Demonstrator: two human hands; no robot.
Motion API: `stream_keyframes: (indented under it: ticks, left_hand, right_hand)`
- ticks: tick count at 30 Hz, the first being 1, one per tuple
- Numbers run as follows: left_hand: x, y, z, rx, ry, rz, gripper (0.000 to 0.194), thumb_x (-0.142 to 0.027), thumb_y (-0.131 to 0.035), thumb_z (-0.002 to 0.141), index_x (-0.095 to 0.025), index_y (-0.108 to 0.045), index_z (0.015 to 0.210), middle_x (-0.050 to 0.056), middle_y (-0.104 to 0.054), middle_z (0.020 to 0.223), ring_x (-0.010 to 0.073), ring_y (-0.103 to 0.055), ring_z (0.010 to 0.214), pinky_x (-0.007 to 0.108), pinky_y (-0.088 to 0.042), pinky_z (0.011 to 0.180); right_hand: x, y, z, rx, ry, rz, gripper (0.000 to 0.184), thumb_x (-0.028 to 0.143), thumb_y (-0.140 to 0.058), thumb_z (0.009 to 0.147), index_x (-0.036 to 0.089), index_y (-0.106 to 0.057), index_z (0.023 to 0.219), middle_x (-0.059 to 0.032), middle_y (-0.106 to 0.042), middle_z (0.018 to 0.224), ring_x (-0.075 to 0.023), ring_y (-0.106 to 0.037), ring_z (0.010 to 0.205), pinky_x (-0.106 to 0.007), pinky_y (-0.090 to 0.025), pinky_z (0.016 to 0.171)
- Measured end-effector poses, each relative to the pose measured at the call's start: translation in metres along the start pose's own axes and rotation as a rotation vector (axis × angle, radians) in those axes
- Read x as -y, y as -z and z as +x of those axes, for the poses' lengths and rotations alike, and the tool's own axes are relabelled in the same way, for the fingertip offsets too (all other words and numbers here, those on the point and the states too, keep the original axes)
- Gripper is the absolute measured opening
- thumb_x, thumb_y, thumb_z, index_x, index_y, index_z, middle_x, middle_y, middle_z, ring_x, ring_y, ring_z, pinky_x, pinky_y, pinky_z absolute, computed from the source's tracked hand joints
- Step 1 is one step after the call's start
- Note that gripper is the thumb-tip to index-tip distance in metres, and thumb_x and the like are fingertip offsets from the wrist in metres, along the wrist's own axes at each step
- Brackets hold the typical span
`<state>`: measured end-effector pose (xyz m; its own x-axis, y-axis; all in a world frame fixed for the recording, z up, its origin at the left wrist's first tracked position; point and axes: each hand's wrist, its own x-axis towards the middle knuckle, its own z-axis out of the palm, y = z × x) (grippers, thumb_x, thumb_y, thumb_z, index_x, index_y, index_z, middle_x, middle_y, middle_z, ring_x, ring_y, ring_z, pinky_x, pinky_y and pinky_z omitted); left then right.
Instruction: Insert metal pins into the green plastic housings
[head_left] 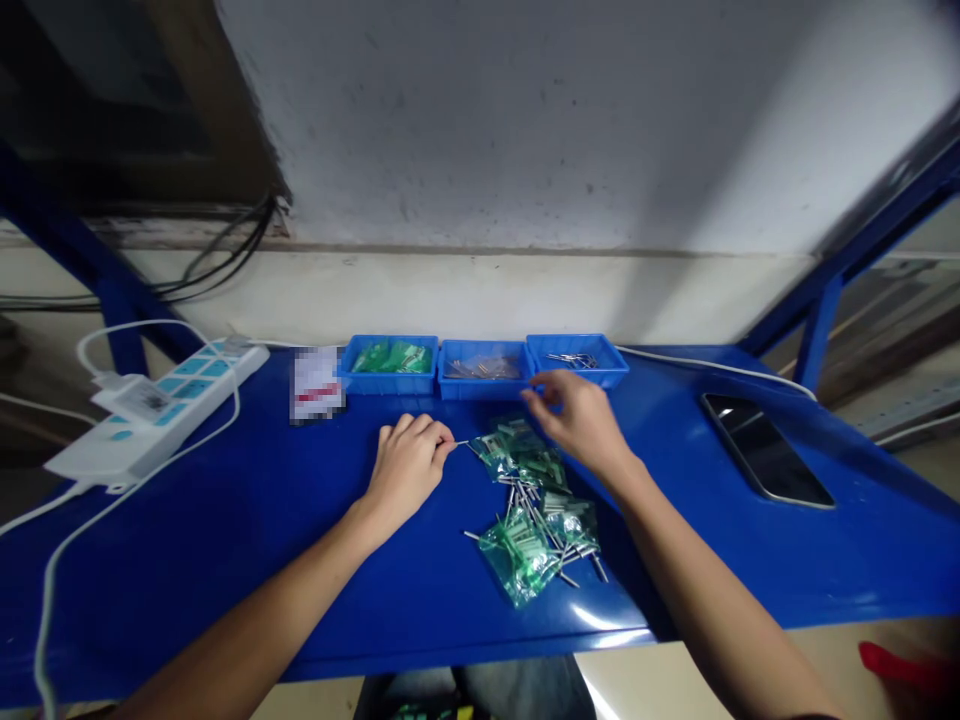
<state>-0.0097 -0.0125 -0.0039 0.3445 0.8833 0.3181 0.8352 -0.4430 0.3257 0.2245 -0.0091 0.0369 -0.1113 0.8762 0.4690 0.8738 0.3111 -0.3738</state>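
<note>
My left hand (pixel 409 462) is closed over the blue table, pinching a thin metal pin (pixel 461 442) between thumb and forefinger. The pin points right, toward a heap of small clear bags with green and pale plastic pieces (pixel 521 555). Loose silvery metal pins (pixel 525 497) lie among these bags. Above the heap's far end is my right hand (pixel 577 415), in front of the middle and right trays. Its fingers are curved with a gap to the thumb, and I see nothing held there.
Three blue trays line the wall: green bags in the left tray (pixel 390 383), small thin pieces in the middle tray (pixel 480 390), metal pins in the right tray (pixel 611 378). A power strip (pixel 161 410) with white cables lies left, a phone (pixel 765 450) right.
</note>
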Motion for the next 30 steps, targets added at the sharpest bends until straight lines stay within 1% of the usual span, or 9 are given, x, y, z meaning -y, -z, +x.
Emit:
stream_keyframes:
  ticks: [2, 3, 5, 7, 9, 14, 19, 22, 30]
  left_hand:
    - [0.001, 0.001, 0.002, 0.012, -0.031, -0.088, 0.012, -0.024, -0.052, 0.086, -0.020, -0.060, 0.079, 0.003, -0.063, 0.084, 0.0212, -0.050, 0.083, 0.034, -0.034, 0.073]
    - [0.001, 0.002, 0.003, 0.020, -0.057, -0.147, 0.013, -0.024, -0.050, 0.087, -0.019, -0.059, 0.080, 0.003, -0.062, 0.084, 0.0203, -0.049, 0.083, 0.033, -0.035, 0.074]
    - [-0.002, 0.004, 0.004, 0.027, -0.115, -0.259, 0.013, -0.023, -0.047, 0.089, -0.018, -0.057, 0.080, 0.003, -0.061, 0.083, 0.0188, -0.049, 0.082, 0.032, -0.038, 0.076]
    - [-0.007, 0.007, 0.003, 0.013, -0.144, -0.318, 0.014, -0.022, -0.045, 0.089, -0.019, -0.054, 0.079, 0.002, -0.059, 0.080, 0.0181, -0.049, 0.080, 0.031, -0.039, 0.075]
    - [-0.012, 0.010, 0.000, -0.009, -0.145, -0.330, 0.015, -0.021, -0.043, 0.090, -0.019, -0.053, 0.078, 0.002, -0.057, 0.079, 0.0180, -0.048, 0.079, 0.030, -0.039, 0.073]
    - [-0.018, 0.013, -0.003, -0.037, -0.125, -0.333, 0.019, -0.022, -0.037, 0.092, -0.019, -0.051, 0.080, 0.002, -0.058, 0.080, 0.0178, -0.048, 0.078, 0.032, -0.039, 0.074]
    - [-0.018, 0.015, -0.001, 0.026, -0.148, -0.278, 0.030, -0.024, -0.033, 0.094, -0.019, -0.047, 0.069, 0.002, -0.054, 0.071, 0.0179, -0.048, 0.073, 0.032, -0.038, 0.071]
    - [-0.017, 0.015, 0.000, 0.060, -0.165, -0.272, 0.031, -0.023, -0.030, 0.095, -0.020, -0.044, 0.068, 0.001, -0.051, 0.070, 0.0176, -0.047, 0.072, 0.032, -0.037, 0.071]
    - [-0.017, 0.015, 0.001, 0.050, -0.199, -0.291, 0.029, -0.020, -0.031, 0.093, -0.020, -0.040, 0.066, 0.000, -0.048, 0.067, 0.0165, -0.045, 0.069, 0.030, -0.036, 0.068]
  right_hand:
    - [0.016, -0.011, -0.006, 0.110, 0.166, 0.068, 0.028, 0.032, -0.053, 0.086, 0.015, -0.058, 0.108, -0.0066, -0.062, 0.083, -0.0172, -0.057, 0.074, -0.027, -0.040, 0.065]
    - [0.023, -0.016, -0.009, 0.154, 0.235, 0.083, 0.028, 0.031, -0.053, 0.086, 0.016, -0.057, 0.110, -0.0070, -0.062, 0.086, -0.0172, -0.057, 0.077, -0.027, -0.041, 0.067]
    - [0.034, -0.023, -0.014, 0.210, 0.348, 0.085, 0.020, 0.027, -0.052, 0.088, 0.017, -0.059, 0.103, -0.0068, -0.061, 0.087, -0.0170, -0.055, 0.079, -0.027, -0.041, 0.069]
    - [0.039, -0.024, -0.017, 0.225, 0.408, 0.069, 0.013, 0.024, -0.050, 0.090, 0.017, -0.060, 0.094, -0.0059, -0.060, 0.084, -0.0165, -0.054, 0.078, -0.027, -0.040, 0.068]
    - [0.041, -0.023, -0.017, 0.214, 0.423, 0.060, 0.013, 0.024, -0.049, 0.090, 0.017, -0.060, 0.089, -0.0052, -0.060, 0.081, -0.0161, -0.053, 0.075, -0.027, -0.038, 0.066]
    - [0.042, -0.018, -0.017, 0.183, 0.438, 0.034, 0.014, 0.023, -0.047, 0.091, 0.016, -0.059, 0.090, -0.0058, -0.060, 0.081, -0.0165, -0.051, 0.074, -0.028, -0.037, 0.065]
    - [0.047, -0.022, -0.019, 0.168, 0.473, -0.034, 0.019, 0.022, -0.042, 0.093, 0.016, -0.060, 0.089, -0.0060, -0.060, 0.078, -0.0171, -0.051, 0.072, -0.029, -0.036, 0.066]
    - [0.048, -0.024, -0.021, 0.164, 0.471, -0.017, 0.018, 0.022, -0.043, 0.093, 0.016, -0.059, 0.089, -0.0057, -0.060, 0.078, -0.0170, -0.050, 0.072, -0.029, -0.037, 0.067]
    - [0.049, -0.022, -0.022, 0.124, 0.498, 0.004, 0.023, 0.024, -0.039, 0.094, 0.015, -0.060, 0.087, -0.0057, -0.060, 0.076, -0.0164, -0.050, 0.069, -0.029, -0.036, 0.065]
